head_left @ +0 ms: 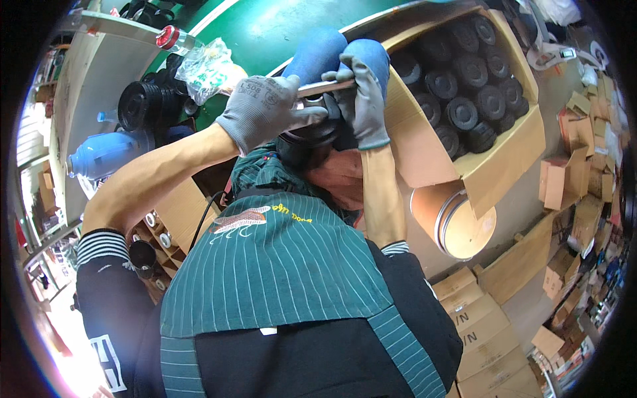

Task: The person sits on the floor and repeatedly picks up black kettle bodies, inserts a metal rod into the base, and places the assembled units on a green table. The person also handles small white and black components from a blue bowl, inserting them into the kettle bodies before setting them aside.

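My left hand (262, 111), in a grey knit glove, is closed on one end of a narrow flat metal tool (323, 88). Its other end lies in the bent fingers of my gloved right hand (365, 103). I cannot make out the tool's exact kind. Just under it, a round black part (312, 136) rests at my lap, partly hidden by my left fingers and the apron. My blue-clad knees (317, 54) rise behind the tool. A green striped apron (272, 265) covers my front.
An open cardboard box (494, 179) full of round black parts (462, 113) stands at right, beside a brown drum (458, 222). Closed cartons (488, 331) sit lower right. At left are stacked black parts (135, 106), a blue jug (109, 156), a plastic bag (209, 73) and a red-capped bottle (176, 40).
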A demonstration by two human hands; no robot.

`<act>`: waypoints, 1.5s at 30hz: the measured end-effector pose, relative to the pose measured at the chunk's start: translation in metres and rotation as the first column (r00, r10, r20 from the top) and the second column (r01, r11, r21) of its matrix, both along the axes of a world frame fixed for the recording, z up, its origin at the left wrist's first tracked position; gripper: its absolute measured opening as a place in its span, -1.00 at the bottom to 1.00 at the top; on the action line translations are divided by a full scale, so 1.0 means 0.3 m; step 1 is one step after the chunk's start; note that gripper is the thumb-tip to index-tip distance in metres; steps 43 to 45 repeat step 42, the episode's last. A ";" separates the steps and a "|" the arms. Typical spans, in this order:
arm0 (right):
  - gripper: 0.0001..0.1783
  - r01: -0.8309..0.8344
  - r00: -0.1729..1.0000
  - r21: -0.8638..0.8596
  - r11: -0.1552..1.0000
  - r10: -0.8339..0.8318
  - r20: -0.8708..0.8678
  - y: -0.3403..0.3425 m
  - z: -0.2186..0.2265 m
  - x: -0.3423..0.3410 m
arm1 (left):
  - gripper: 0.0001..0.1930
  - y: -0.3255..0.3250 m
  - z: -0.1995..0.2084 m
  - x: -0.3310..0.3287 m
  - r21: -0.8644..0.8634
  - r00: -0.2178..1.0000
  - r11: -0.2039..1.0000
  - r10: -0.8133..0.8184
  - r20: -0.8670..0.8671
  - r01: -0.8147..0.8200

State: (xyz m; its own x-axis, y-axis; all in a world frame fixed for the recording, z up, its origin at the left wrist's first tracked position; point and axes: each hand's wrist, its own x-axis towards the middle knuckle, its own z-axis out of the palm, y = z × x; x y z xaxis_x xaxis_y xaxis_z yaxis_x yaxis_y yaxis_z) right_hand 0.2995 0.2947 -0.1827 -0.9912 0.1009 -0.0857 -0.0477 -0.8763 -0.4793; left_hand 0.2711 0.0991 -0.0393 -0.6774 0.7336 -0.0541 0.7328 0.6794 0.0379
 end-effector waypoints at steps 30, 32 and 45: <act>-0.56 0.419 0.749 0.758 0.500 -0.662 0.023 -0.234 0.286 0.294 | -0.68 0.093 -0.326 -0.419 0.671 0.669 0.469 -0.742 -0.054 0.574; -0.54 0.357 0.761 0.781 0.511 -0.645 0.074 -0.211 0.277 0.291 | -0.62 0.076 -0.324 -0.414 0.673 0.694 0.502 -0.720 -0.023 0.544; -0.34 0.035 0.998 0.572 0.819 -0.003 -0.058 0.002 0.265 0.222 | -0.52 -0.035 -0.199 -0.385 0.575 0.724 0.646 -0.677 0.129 0.502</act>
